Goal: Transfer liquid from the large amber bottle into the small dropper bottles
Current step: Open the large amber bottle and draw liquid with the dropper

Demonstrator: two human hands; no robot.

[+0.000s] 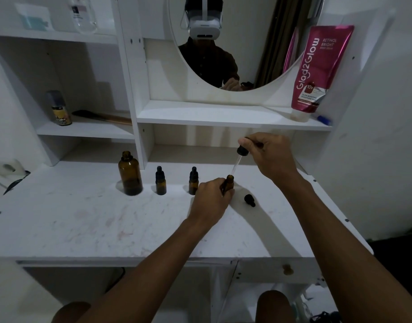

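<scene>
The large amber bottle (130, 174) stands uncapped at the back left of the white desk (84, 220). Two small capped dropper bottles (160, 181) (193, 181) stand to its right. My left hand (212, 201) grips a third small amber bottle (228, 183), open at the top and slightly tilted. My right hand (269, 155) pinches the black bulb of a long dropper (241, 153); its glass tube points down with the tip at the small bottle's mouth. A small black dropper cap (249, 199) lies on the desk to the right of the held bottle.
A white shelf unit with a round mirror (223, 43) rises behind the desk. A pink lotion tube (314, 73) leans on the upper shelf at right. A spray can (60, 108) and a brush sit on the left shelf. A power strip (7, 169) lies far left.
</scene>
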